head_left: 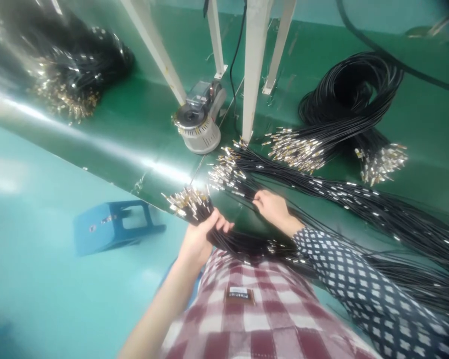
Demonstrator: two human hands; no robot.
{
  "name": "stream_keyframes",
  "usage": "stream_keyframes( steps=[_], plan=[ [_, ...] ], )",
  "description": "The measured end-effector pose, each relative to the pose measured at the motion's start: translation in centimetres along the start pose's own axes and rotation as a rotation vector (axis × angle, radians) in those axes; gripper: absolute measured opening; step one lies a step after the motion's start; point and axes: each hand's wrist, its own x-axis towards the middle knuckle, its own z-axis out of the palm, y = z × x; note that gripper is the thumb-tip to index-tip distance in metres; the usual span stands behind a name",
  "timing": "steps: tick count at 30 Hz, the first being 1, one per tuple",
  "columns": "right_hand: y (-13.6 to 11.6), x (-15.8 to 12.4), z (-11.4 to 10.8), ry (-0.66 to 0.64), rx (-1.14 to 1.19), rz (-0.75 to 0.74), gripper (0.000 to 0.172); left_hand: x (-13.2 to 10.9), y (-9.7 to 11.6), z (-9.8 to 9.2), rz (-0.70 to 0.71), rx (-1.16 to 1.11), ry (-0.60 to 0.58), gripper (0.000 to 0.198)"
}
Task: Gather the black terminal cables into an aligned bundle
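My left hand (205, 232) is wrapped round a thick bundle of black cables (239, 243), close to my apron. The bundle's metal-tipped ends (189, 203) fan out beyond my thumb, toward the left. My right hand (271, 207) pinches a black cable at the near side of a second bundle (303, 182) lying on the green table. That bundle's silvery and yellowish tips (226, 169) spread just ahead of my right fingers. How many cables the right fingers hold is hidden.
A round tape dispenser (200, 119) stands on the green table (149, 124) among white metal legs (252, 65). Coiled cables (351, 94) lie at the right, and a blurred cable pile (75, 65) at the far left. A blue stool (112, 227) is on the floor.
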Motion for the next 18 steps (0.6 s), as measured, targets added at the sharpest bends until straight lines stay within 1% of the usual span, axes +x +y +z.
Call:
stream_keyframes(
  steps=[1,2,3,6,8,10,13,16,18],
  plan=[
    [0.1,-0.7,-0.7,0.005,0.074,0.004,0.014,0.0,0.0,0.0,-0.005,-0.016,0.002,0.026],
    [0.1,-1.6,-1.5,-0.001,0.208,0.009,0.016,-0.2,0.1,0.2,-0.01,-0.031,0.0,0.025],
    [0.0,-2.6,-2.4,-0.027,0.396,0.015,0.019,-0.4,0.2,0.4,-0.015,-0.046,-0.01,0.023],
    [-1.3,-6.0,-5.0,-0.196,1.027,0.02,0.028,-1.5,1.0,1.9,-0.034,-0.086,-0.078,0.013],
    [-2.2,-8.0,-6.1,-0.284,1.233,0.015,0.033,-2.2,1.7,3.4,-0.039,-0.06,-0.137,0.02],
    [-2.8,-9.5,-6.6,-0.316,1.307,0.013,0.035,-2.7,2.1,4.7,-0.033,0.011,-0.176,0.03],
    [-2.7,-10.6,-6.5,-0.348,1.321,-0.006,0.037,-2.5,2.2,6.1,-0.012,0.089,-0.155,0.035],
    [-2.2,-11.0,-6.3,-0.4,1.291,-0.066,0.037,-1.9,2.0,6.5,0.009,0.116,-0.111,0.028],
    [-2.2,-11.2,-6.5,-0.413,1.215,-0.123,0.037,-1.7,1.8,6.5,0.017,0.121,-0.09,0.021]
  ],
)
